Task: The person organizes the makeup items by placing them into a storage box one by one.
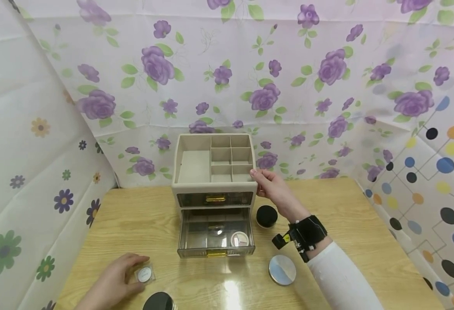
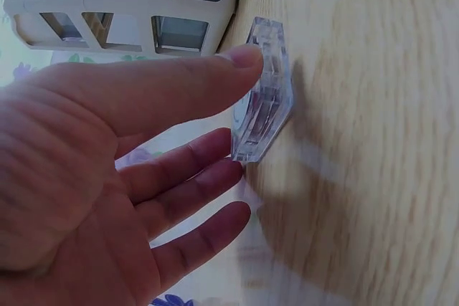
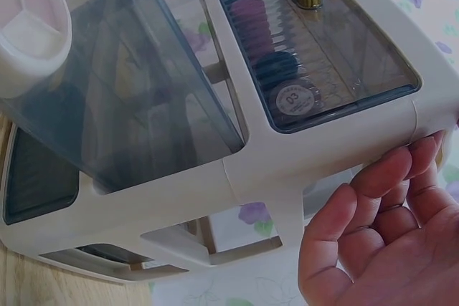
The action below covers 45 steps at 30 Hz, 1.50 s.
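a light wood-grain table (image 1: 335, 211) stands before a white cloth with purple roses (image 1: 230, 64). at its middle is a beige plastic organizer (image 1: 214, 188), its top split into 1 wide bay on the left and 6 small compartments on the right. below are 2 drawers with gold handles: a dark see-through upper drawer (image 1: 192, 199), pushed in, and a clear smoky lower drawer (image 1: 191, 253), pulled out towards the person, with a round pale pink-and-white compact (image 1: 240, 239) at its front right.

a round black-topped jar (image 1: 267, 215) stands just right of the organizer, between it and the right forearm. nearer the person lies a round silver-blue shiny disc (image 1: 282, 270). another round black-topped container (image 1: 159, 301), cut off by the bottom edge, sits close to the left hand (image 1: 114, 277).

a clear hexagonal plastic case with a round white label (image 1: 144, 274) is at the table's front left, well apart from the drawers. it lies between the left thumb and fingers, pinched at its edges; 3 fingers spread below it in the left wrist view.

the right hand (image 1: 275, 191) grips the organizer's right side, thumb at the top rim, fingers bent against the outer wall.
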Each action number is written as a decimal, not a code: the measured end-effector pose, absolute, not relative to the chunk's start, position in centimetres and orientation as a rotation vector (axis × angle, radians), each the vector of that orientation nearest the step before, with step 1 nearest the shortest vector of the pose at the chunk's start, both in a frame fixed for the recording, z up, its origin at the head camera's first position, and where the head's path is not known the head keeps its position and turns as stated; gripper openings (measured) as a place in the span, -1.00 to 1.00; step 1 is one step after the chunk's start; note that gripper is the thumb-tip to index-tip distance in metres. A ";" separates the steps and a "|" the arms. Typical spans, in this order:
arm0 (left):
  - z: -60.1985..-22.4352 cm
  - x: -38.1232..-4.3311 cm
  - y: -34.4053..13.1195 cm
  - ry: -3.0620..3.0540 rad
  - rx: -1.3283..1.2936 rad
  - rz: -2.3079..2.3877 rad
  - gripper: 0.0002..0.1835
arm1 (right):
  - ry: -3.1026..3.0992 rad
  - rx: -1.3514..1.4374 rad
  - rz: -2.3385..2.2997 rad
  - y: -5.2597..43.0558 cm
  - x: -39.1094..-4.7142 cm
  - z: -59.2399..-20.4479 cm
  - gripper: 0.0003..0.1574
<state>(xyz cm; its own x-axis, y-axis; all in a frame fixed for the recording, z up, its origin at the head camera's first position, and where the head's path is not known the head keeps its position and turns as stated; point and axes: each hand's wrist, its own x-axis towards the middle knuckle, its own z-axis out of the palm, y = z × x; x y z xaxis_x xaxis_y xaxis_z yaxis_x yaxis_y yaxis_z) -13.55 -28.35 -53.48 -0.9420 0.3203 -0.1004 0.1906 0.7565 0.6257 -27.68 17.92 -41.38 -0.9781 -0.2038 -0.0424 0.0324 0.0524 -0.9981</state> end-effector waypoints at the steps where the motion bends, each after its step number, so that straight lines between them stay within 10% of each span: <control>1: -53.6 -13.6 -28.3 2.755 0.427 0.940 -0.32 | 2.145 -0.182 -2.044 18.0 -27.6 -41.4 -0.57; 45: -55.8 -13.6 -28.5 2.770 0.322 1.124 -0.46 | 2.011 -0.140 -2.150 17.5 -28.1 -41.9 -0.64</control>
